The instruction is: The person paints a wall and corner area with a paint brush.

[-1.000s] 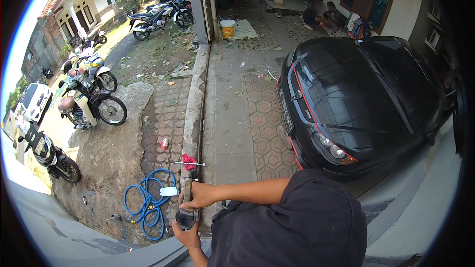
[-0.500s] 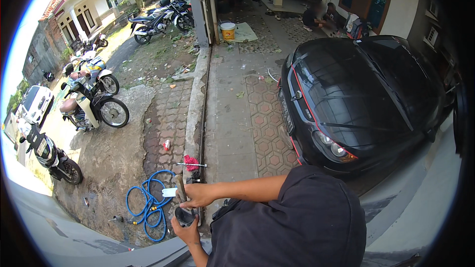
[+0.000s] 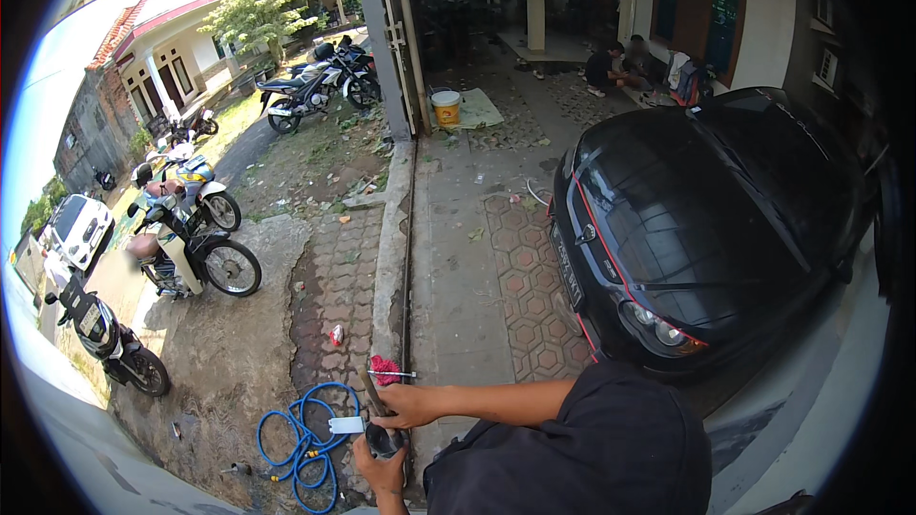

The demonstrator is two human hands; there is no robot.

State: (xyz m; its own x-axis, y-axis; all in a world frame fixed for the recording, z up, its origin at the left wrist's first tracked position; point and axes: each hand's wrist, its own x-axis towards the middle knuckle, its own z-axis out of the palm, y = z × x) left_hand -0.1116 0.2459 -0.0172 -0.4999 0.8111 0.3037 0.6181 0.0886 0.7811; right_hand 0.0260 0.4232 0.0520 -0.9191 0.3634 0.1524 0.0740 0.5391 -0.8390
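My right hand (image 3: 408, 405) is closed round a brown, stick-like handle (image 3: 370, 387). The handle slants down toward a dark, round, cup-like thing (image 3: 382, 442). My left hand (image 3: 380, 470) grips that dark piece from below, its fingers curled round it. Both hands are close together; whether handle and cup-like thing are joined is too small to tell. Beside them shows a pale blue flat rectangle (image 3: 345, 425). A pinkish-red cloth (image 3: 385, 363) lies just beyond my right hand, with a thin metallic rod (image 3: 401, 375) by it.
A blue hose (image 3: 298, 429) lies coiled on the ground left of my hands. A black car (image 3: 687, 200) stands to the right. Several motorbikes (image 3: 205, 262) are parked at left. Farther off are a yellow-and-white bucket (image 3: 446, 110) and two seated people (image 3: 611, 67).
The view has tilted up, so the surroundings sit lower in the picture. My hands still hold the same things and have stayed close together.
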